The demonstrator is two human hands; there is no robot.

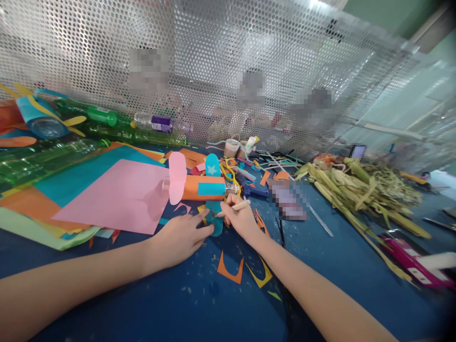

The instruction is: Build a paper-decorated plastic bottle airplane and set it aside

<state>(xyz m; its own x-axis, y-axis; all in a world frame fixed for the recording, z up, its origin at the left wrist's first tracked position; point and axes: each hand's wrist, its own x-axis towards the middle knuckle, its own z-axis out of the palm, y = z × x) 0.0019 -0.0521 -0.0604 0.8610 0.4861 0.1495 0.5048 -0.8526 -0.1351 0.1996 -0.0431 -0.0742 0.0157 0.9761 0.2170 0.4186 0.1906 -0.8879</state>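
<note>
A plastic bottle wrapped in orange paper lies on its side, with a blue paper patch on the wrap. Across it sit a pink paper strip and a blue paper strip, which bears a pale star near its far end. My left hand rests at the near end of the blue strip, fingers apart and touching the paper. Held in my right hand is a pale pen, its tip at the blue strip, close to my left fingertips.
Coloured paper sheets and green bottles lie left. Orange and yellow scraps are in front. To the right are a blurred phone-like object, dried husks and a magenta tool. A perforated metal screen stands behind.
</note>
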